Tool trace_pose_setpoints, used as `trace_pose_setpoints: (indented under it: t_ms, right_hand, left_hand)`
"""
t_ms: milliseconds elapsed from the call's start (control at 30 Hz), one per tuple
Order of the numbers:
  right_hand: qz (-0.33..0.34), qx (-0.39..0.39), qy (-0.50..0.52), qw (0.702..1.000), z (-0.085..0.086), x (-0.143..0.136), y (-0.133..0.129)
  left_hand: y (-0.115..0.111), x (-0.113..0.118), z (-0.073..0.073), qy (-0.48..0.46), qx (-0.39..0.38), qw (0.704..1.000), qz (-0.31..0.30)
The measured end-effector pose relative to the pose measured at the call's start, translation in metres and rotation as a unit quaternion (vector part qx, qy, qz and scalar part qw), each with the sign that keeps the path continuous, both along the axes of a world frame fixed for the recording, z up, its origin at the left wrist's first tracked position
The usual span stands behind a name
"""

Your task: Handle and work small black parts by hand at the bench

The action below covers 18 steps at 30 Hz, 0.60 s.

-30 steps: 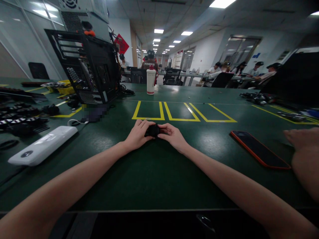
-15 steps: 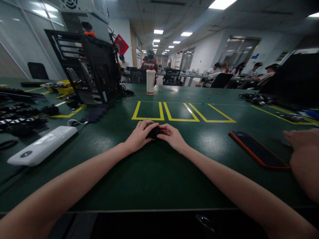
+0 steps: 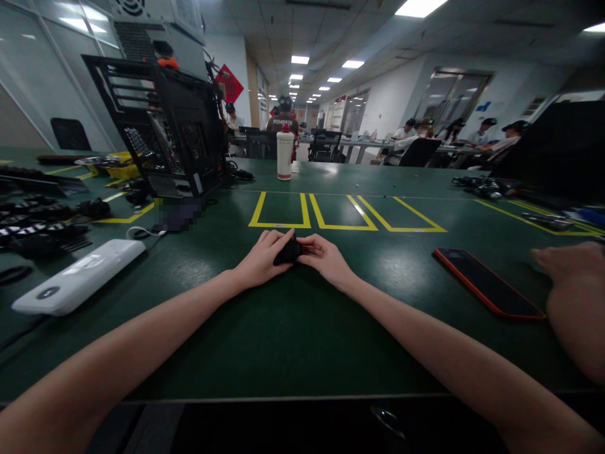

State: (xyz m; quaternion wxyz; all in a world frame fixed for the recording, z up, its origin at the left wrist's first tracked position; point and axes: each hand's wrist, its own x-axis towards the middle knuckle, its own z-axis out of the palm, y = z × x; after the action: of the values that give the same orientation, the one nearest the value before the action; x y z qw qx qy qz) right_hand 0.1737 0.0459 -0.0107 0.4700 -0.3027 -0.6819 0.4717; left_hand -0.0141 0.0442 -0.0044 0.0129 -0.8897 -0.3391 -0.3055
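"PUMPKIN" in pale capitals on a seated person's dark shirt point(image 3: 282, 124), well beyond left hand point(image 3: 261, 257). Nearer, bottle point(image 3: 284, 156): red lettering, too small. Red wall sign point(image 3: 230, 84), far left of hand: marking unreadable.

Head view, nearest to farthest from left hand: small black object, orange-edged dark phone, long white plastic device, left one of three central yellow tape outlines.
1. Small black object: in the left hand
2. Left yellow tape outline: just beyond
3. White device: left side
4. Dark phone: right side, past the right hand
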Motion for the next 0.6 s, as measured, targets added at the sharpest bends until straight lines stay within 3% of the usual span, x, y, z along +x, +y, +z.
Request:
trace_pose_setpoints:
  t_ms: [300, 600]
  right_hand:
    - [0.007, 0.005, -0.012, 1.000, 0.0008, -0.0006, 0.0001]
    - [-0.008, -0.023, -0.019, 1.000, 0.0027, -0.0008, 0.0025]
  left_hand:
    - [-0.0014, 0.0038, 0.0037, -0.066, -0.059, 0.996, 0.026]
    - [-0.0043, 0.0070, 0.0072, -0.071, -0.025, 0.996, 0.042]
